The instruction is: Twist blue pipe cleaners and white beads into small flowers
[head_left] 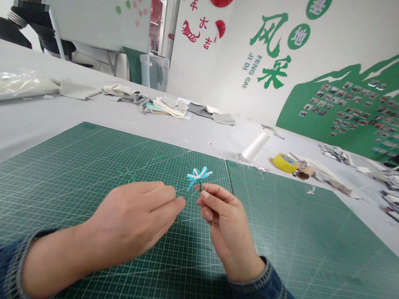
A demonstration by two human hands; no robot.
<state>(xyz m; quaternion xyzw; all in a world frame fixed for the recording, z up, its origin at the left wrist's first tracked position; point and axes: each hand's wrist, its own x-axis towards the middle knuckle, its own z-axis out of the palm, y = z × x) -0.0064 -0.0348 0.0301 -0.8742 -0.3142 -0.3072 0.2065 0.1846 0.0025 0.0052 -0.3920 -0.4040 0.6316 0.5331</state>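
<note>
Well, the right hand [229,222] is pinching the green stem [200,185] of a little blue and white flower [199,176], and the flower is leaning a bit above the green mat [65,173]. The left hand [132,220] is curling its fingers in near the flower, but I cannot tell if it is holding anything, because its back is hiding most of the inside. The step in hand seems to be fixing up the flower. The next move is probably calling for a steady right hand and a soft, careful left one
</note>
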